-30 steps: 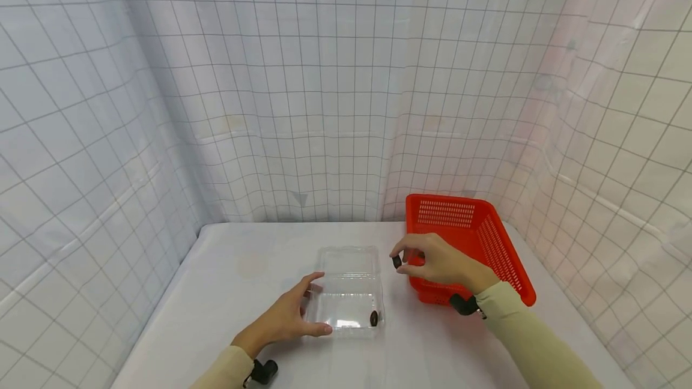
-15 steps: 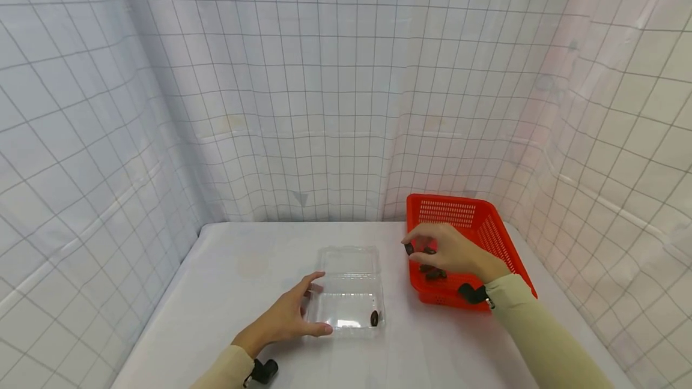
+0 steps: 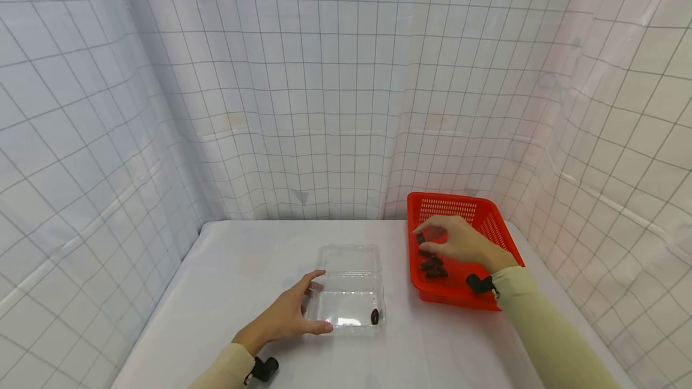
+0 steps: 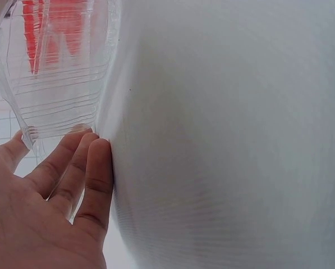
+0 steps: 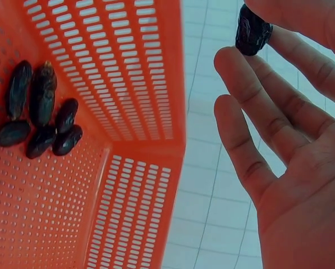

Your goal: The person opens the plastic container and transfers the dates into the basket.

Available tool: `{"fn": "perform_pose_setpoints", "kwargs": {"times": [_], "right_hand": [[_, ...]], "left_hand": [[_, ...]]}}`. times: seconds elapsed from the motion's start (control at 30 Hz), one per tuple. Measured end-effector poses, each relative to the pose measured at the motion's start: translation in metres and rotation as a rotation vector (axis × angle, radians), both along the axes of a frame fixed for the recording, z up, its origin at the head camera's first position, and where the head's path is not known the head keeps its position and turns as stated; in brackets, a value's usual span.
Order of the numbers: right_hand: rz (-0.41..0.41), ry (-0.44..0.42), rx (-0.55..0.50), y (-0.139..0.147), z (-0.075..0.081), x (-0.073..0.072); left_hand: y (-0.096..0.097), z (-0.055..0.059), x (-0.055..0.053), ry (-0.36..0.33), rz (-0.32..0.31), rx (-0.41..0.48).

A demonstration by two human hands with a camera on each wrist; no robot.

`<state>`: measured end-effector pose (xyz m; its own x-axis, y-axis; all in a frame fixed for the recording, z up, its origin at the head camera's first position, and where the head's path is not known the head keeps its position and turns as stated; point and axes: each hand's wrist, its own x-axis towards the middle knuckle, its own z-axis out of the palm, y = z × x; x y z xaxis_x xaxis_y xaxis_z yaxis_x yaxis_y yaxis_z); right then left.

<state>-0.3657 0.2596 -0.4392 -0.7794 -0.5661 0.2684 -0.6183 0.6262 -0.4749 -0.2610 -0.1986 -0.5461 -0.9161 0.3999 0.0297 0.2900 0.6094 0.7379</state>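
Observation:
In the head view my left hand [image 3: 286,315] spans the left side of an open clear plastic clamshell box [image 3: 346,308], thumb at the near corner and index finger farther back. Its fingertips touch the box [image 4: 60,84] in the left wrist view. One dark date [image 3: 375,316] lies in the box's near right corner. My right hand [image 3: 456,242] is over the red basket [image 3: 489,221] and pinches a wrinkled date [image 5: 252,31] with its fingertips; the thumb is only partly seen in the right wrist view. Several other dates [image 5: 42,101] lie on the basket floor.
The basket's perforated side wall [image 5: 122,67] rises beside my right hand. The white table [image 3: 259,257] runs back to a grid-patterned curtain [image 3: 324,107], with curtains on both sides too. The box's lid [image 3: 348,258] lies folded back, away from me.
My right hand has moved right and back from beside the box to over the basket, still pinching the date. More dates in the basket show now. My left hand stays in place.

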Motion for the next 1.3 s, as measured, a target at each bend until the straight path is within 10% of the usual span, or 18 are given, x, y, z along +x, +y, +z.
{"fn": "perform_pose_setpoints", "kwargs": {"times": [1.3], "right_hand": [[-0.068, -0.110, 0.002, 0.015, -0.012, -0.024]], "left_hand": [[0.000, 0.001, -0.001, -0.015, 0.002, 0.007]]}}
